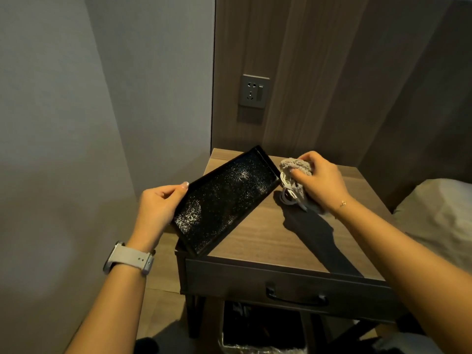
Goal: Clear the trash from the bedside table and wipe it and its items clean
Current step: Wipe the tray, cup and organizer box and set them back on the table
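My left hand (157, 208) grips the near-left rim of a black rectangular tray (224, 198) and holds it tilted above the left side of the wooden bedside table (268, 238). White specks of dust or crumbs cover the tray's inside. My right hand (316, 180) grips a bunched grey cloth (296, 164) together with a coiled white cable (287, 194), just right of the tray's far end and above the tabletop.
A wall socket (254, 92) sits on the wood panel behind the table. The table has a drawer with a dark handle (296, 297). A lined bin (260, 335) stands under the table. A bed pillow (439, 213) lies to the right, a grey wall to the left.
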`<state>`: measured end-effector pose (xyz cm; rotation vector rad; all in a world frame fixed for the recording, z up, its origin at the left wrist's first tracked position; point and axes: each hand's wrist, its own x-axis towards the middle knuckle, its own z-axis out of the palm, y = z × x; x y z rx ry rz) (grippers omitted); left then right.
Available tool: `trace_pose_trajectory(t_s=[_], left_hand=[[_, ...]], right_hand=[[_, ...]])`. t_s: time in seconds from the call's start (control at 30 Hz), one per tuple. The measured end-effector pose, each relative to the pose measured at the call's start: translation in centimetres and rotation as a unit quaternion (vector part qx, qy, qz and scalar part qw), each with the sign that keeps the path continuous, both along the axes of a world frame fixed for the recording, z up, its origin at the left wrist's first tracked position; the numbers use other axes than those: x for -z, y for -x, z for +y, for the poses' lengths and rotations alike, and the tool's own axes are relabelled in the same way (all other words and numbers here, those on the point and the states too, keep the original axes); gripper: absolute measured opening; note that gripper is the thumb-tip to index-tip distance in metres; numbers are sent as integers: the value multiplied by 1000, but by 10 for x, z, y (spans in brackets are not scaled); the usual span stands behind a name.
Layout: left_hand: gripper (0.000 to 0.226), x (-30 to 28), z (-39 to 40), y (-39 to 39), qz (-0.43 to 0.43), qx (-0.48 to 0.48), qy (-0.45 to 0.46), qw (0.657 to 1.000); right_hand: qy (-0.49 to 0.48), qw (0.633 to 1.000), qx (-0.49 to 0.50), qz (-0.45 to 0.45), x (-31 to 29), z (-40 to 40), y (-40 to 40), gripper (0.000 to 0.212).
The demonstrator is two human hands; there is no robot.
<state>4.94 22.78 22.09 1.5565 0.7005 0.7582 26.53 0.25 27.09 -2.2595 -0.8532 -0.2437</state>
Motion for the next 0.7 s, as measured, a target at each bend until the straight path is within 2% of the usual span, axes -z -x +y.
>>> trace_pose_trajectory(t_s=[0.23,0.33,0.43,0.57,0.63,0.7], left_hand=[[9,-2,-5,-5,-35,-18,-80,996],[14,2,-4,-8,-22,-26,-93,995],[13,5,-4,-9,-29,-20,-91,995],[9,10,-3,-7,-41,-36,-74,996],[9,12,-2,-4,-45,-41,-66,996],[9,13,-1,-2,-50,-40,-70,995]], right_hand=[[-83,983,100,127,22,75,-52,13],[-87,984,117,106,34,98,-52,17],[-53,996,70,36,45,115,-38,24],[-6,999,-43,-31,52,119,-10,21],[-3,992,-127,-24,52,114,4,18],[7,982,-191,-8,44,104,10,26]])
